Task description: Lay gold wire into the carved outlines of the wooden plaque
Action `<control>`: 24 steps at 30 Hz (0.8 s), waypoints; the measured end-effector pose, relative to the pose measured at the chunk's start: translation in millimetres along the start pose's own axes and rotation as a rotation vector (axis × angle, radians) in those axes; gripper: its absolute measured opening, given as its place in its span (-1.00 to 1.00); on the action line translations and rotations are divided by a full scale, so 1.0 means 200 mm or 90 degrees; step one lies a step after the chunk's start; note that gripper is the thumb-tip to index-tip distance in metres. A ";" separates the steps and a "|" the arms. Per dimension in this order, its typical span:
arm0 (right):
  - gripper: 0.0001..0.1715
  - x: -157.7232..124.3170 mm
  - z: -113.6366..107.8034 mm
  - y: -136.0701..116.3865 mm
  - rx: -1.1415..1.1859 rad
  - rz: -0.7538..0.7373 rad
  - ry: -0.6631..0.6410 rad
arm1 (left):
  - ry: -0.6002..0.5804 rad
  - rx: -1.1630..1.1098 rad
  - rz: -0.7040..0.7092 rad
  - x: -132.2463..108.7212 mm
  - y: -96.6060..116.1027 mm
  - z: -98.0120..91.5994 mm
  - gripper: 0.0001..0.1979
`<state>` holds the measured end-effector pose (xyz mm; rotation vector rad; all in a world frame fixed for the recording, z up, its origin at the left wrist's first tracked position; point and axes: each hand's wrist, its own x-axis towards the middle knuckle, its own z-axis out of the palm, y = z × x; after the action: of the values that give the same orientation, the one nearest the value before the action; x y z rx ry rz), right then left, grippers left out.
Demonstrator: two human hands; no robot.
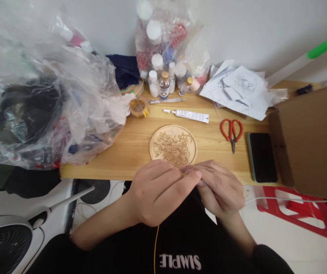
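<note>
My left hand [157, 192] is closed in a pinch on a thin gold wire [155, 243], whose tail hangs down below the palm in front of the black shirt. My right hand [222, 186] is pinched too, its fingertips meeting those of the left. A small yellow bit shows between the fingertips, though most of the wire there is hidden. Just beyond the hands, a round wooden disc [154, 150] lies flat on the table, with a flower pattern partly outlined in gold. Its near edge is covered by my fingers.
Behind the disc are a gold wire spool [139, 108], a pen [166, 101], a white glue tube [192, 115] and small bottles [165, 85]. Red-handled pliers [232, 133], a phone [262, 156] and a cardboard box [314, 140] sit right. Plastic bags [91, 99] crowd the left.
</note>
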<state>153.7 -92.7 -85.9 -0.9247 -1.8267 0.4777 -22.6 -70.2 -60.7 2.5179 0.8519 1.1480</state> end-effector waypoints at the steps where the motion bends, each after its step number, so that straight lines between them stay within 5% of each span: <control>1: -0.62 0.00 0.00 0.00 -0.001 0.000 -0.001 | -0.004 0.003 -0.002 0.00 0.00 0.00 -0.81; 24: -0.59 0.01 0.00 0.00 0.054 -0.006 -0.001 | 0.021 -0.041 -0.026 0.01 0.02 0.01 -0.81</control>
<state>154.3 -91.1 -84.8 -0.8574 -1.7970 0.5461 -18.8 -71.8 -59.3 2.4254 0.8560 1.1874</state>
